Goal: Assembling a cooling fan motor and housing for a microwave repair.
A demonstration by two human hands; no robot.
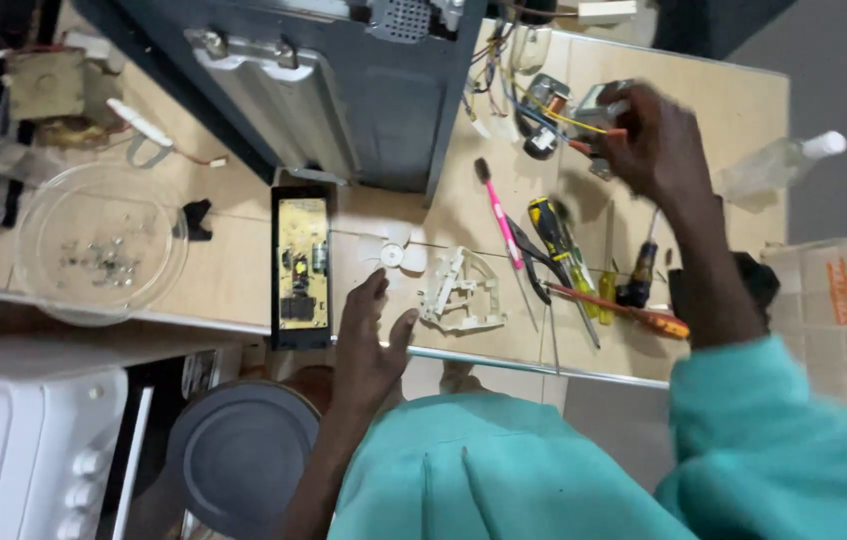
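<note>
My left hand (369, 335) rests open at the table's near edge, fingers spread, just below a white plastic fan blade (390, 254) and beside a white plastic bracket (461, 291). My right hand (656, 142) reaches to the far side and is closed on a small metal motor part (596, 103) with coloured wires (534, 112) that run toward the dark grey appliance casing (344, 85). A circuit board in a black frame (302, 264) lies left of my left hand.
Screwdrivers (559, 240), pliers (534, 268) and a pink-handled tool (502, 222) lie between my hands. A glass plate (159, 205) with several screws sits at left. A transformer (46, 90), a clear bottle (779, 160), a cardboard box (844, 310) and a round grey stool (239, 450) surround the table.
</note>
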